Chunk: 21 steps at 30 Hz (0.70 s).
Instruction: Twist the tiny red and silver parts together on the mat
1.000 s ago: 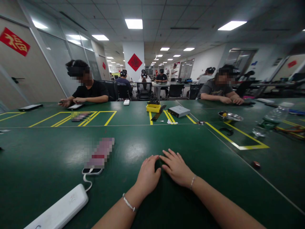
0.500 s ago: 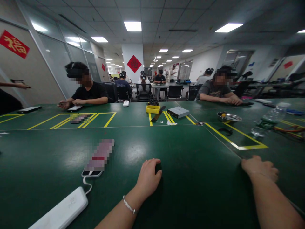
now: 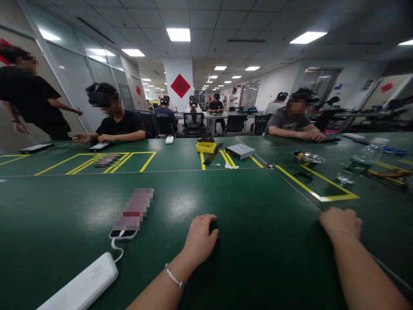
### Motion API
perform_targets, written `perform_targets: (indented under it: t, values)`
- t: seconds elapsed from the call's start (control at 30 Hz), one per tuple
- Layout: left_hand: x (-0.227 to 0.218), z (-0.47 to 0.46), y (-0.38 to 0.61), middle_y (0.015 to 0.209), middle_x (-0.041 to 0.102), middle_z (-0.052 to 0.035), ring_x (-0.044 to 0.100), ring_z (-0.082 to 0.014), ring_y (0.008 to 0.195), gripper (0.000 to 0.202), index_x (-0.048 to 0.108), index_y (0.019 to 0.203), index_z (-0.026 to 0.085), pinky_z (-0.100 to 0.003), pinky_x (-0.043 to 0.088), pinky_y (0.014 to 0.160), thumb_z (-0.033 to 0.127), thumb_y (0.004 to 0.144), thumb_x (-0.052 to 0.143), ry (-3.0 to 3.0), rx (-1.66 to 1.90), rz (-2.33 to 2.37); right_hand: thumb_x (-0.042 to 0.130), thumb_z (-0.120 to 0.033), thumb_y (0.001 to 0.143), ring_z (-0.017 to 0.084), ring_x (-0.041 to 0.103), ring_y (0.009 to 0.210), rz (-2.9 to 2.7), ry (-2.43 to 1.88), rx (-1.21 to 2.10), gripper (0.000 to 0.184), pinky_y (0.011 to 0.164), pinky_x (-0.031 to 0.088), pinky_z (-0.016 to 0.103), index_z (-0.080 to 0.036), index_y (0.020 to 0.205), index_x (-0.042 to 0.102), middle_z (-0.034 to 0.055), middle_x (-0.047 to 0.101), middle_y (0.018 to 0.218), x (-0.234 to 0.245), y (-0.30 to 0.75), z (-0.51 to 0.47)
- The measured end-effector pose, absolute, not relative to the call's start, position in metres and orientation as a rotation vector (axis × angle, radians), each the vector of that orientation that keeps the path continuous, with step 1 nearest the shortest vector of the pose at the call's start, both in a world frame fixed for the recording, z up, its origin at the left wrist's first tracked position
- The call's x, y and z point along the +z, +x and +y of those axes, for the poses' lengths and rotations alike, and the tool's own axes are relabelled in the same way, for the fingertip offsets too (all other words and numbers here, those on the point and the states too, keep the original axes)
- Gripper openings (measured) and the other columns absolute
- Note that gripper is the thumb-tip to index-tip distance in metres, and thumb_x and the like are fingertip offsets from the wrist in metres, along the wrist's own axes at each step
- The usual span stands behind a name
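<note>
My left hand (image 3: 202, 237) rests on the green table (image 3: 258, 241), its fingers loosely bent and the thumb apart, with no object visible in it. A beaded bracelet (image 3: 174, 276) circles that wrist. Over the table at the right, my right hand (image 3: 342, 221) is curled like a fist near a seam in the tabletop. Its palm side is hidden, so I cannot see whether it holds anything. Left of my left hand lies a phone (image 3: 134, 209), partly blurred out. A white cable (image 3: 118, 249) joins it to a white power bank (image 3: 85, 282).
Across the table are a yellow tray (image 3: 205, 147) with black items, a grey box (image 3: 240, 151), a metal bowl (image 3: 309, 158) and a plastic bottle (image 3: 363, 163). Yellow tape marks the surface. Two people with headsets sit opposite; another person (image 3: 32, 92) stands at the far left.
My right hand has shifted left and slightly up, and looks more tightly curled. My left hand stays put. The person at the far left has come further into view.
</note>
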State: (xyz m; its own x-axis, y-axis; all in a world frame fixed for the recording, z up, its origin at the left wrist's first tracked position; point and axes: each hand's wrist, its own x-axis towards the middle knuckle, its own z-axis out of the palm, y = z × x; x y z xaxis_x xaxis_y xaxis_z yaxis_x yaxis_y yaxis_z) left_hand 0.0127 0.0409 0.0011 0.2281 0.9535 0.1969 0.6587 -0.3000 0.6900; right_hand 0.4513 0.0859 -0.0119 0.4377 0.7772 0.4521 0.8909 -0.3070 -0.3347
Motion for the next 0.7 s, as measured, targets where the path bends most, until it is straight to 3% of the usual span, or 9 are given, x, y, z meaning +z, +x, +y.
perform_targets:
  t: [0.07, 0.13, 0.2, 0.33, 0.5, 0.6, 0.7]
  values:
    - [0.000, 0.041, 0.013, 0.110, 0.058, -0.0060, 0.049, -0.0236, 0.107, 0.031, 0.056, 0.104, 0.023, -0.042, 0.034, 0.094, 0.023, 0.074, 0.048, 2.033, 0.851, 1.481, 0.039, -0.026, 0.067, 0.035, 0.048, 0.082, -1.322, -2.271, -0.225, 0.035, 0.058, 0.035, 0.045, -0.006, 0.081, 0.064, 0.0230, 0.047, 0.080, 0.002, 0.424, 0.091]
    - [0.000, 0.042, 0.013, 0.108, 0.060, -0.0059, 0.050, -0.0231, 0.105, 0.029, 0.057, 0.102, 0.023, -0.041, 0.036, 0.092, 0.025, 0.075, 0.048, 2.003, 0.882, 1.477, 0.039, -0.026, 0.071, 0.029, 0.049, 0.086, -1.411, -2.234, -0.168, 0.036, 0.067, 0.038, 0.040, -0.009, 0.091, 0.063, 0.0191, 0.050, 0.088, 0.016, 0.384, 0.098]
    - [0.000, 0.042, 0.013, 0.105, 0.061, -0.0061, 0.052, -0.0218, 0.102, 0.027, 0.057, 0.101, 0.022, -0.038, 0.038, 0.090, 0.028, 0.077, 0.046, 1.934, 0.932, 1.461, 0.040, -0.027, 0.073, 0.021, 0.050, 0.084, -1.604, -2.033, -0.093, 0.032, 0.073, 0.040, 0.034, -0.013, 0.092, 0.062, 0.0125, 0.052, 0.091, 0.025, 0.331, 0.101]
    - [0.000, 0.044, 0.014, 0.104, 0.063, -0.0061, 0.056, -0.0184, 0.097, 0.031, 0.053, 0.106, 0.020, -0.032, 0.041, 0.086, 0.034, 0.081, 0.042, 1.729, 0.999, 1.347, 0.043, -0.020, 0.075, 0.014, 0.050, 0.074, -1.969, -1.435, 0.225, 0.024, 0.070, 0.044, 0.028, -0.017, 0.094, 0.057, 0.0065, 0.052, 0.090, 0.029, 0.218, 0.083]
    - [-0.001, 0.047, 0.013, 0.092, 0.066, -0.0042, 0.059, -0.0184, 0.085, 0.027, 0.060, 0.094, 0.018, -0.030, 0.044, 0.077, 0.033, 0.080, 0.043, 1.682, 1.030, 1.187, 0.042, -0.007, 0.073, 0.015, 0.049, 0.087, -2.232, -1.030, 0.289, 0.030, 0.081, 0.043, 0.029, -0.019, 0.098, 0.054, 0.0056, 0.053, 0.092, 0.019, 0.146, 0.046]
    - [-0.002, 0.048, 0.013, 0.082, 0.067, -0.0035, 0.059, -0.0175, 0.076, 0.023, 0.061, 0.084, 0.018, -0.028, 0.044, 0.071, 0.032, 0.078, 0.044, 1.622, 1.031, 1.191, 0.047, -0.016, 0.075, 0.016, 0.048, 0.093, -2.349, -0.948, 0.205, 0.033, 0.083, 0.042, 0.030, -0.021, 0.107, 0.051, 0.0064, 0.054, 0.099, 0.022, 0.158, 0.050]
    - [-0.003, 0.050, 0.013, 0.077, 0.067, -0.0035, 0.060, -0.0160, 0.072, 0.022, 0.058, 0.083, 0.017, -0.027, 0.043, 0.068, 0.034, 0.078, 0.044, 1.496, 1.040, 1.211, 0.047, -0.027, 0.077, 0.020, 0.047, 0.099, -2.309, -1.185, -0.049, 0.034, 0.087, 0.038, 0.037, -0.019, 0.110, 0.051, 0.0092, 0.054, 0.106, 0.030, 0.205, 0.073]
